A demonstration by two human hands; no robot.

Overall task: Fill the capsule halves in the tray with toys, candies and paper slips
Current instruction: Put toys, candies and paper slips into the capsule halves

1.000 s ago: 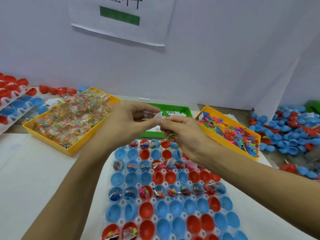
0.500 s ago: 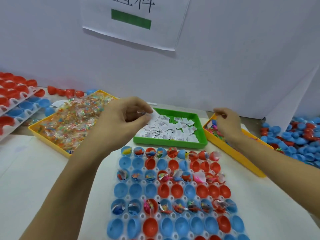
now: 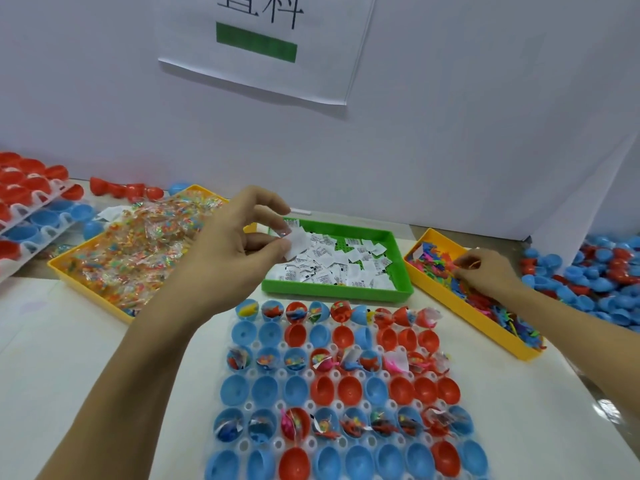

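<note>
A clear tray [image 3: 332, 348] of blue and red capsule halves lies in front of me; alternate rows hold toys and candy packets, the others are bare. My left hand [image 3: 239, 251] hovers above the tray's far left corner and pinches a white paper slip [image 3: 297, 241] and a clear packet between thumb and fingers. My right hand [image 3: 485, 271] reaches into the right yellow bin [image 3: 446, 303] of small colourful plastic toys, fingers curled among them. A green bin [image 3: 398, 292] of paper slips sits behind the tray. A yellow bin [image 3: 86, 282] of candy packets is at the left.
Stacked trays of red and blue halves [image 3: 27, 209] stand at the far left. A heap of loose blue and red halves [image 3: 595, 271] lies at the right. A white partition wall [image 3: 450, 133] with a printed sheet [image 3: 263, 43] closes the back.
My hands were together above the tray. The right hand has moved away to the toy bin on the right, while the left keeps holding the slip and has drifted up and left.
</note>
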